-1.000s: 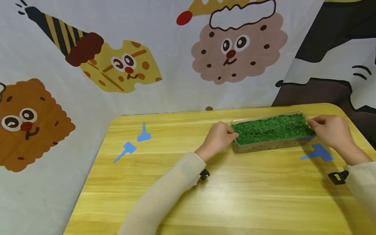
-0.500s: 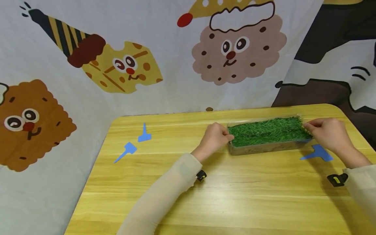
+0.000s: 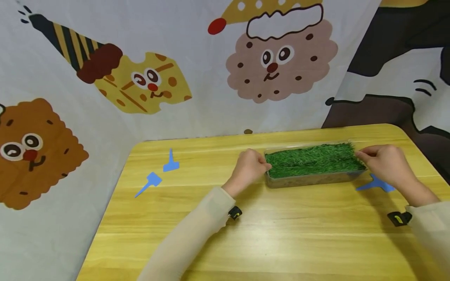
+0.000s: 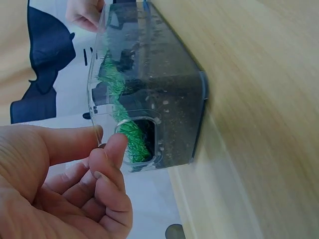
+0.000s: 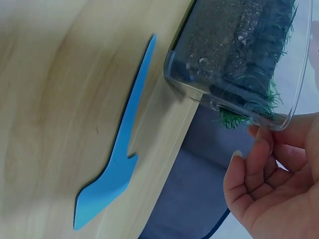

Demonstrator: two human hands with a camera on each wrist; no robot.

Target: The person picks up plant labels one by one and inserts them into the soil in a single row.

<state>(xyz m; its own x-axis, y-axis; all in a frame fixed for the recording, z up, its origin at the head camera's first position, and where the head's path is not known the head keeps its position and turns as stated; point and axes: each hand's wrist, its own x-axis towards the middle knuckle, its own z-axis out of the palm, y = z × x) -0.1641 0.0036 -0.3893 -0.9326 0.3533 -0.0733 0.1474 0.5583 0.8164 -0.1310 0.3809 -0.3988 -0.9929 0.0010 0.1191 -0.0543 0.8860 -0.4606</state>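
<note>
A clear plastic box (image 3: 313, 180) holds brown soil with a strip of green artificial grass (image 3: 313, 159) lying over it. My left hand (image 3: 247, 168) pinches the rim at the box's left end, beside a rounded cut-out that shows in the left wrist view. At the opposite end my right hand (image 3: 384, 162) pinches the rim between thumb and fingers, with blades of grass poking out close by in the right wrist view. A blue T-shaped plant label (image 5: 112, 172) lies on the table just below that right hand.
Two more blue plant labels, one upright in view (image 3: 171, 163) and one slanted (image 3: 149, 183), lie on the left of the wooden table (image 3: 267, 234). A cloth (image 3: 200, 58) printed with cartoon biscuits and cheese hangs behind the table's back edge.
The box has shifted left and slightly toward the person, with both hands moving along at its ends. The blue labels stay where they were on the table.
</note>
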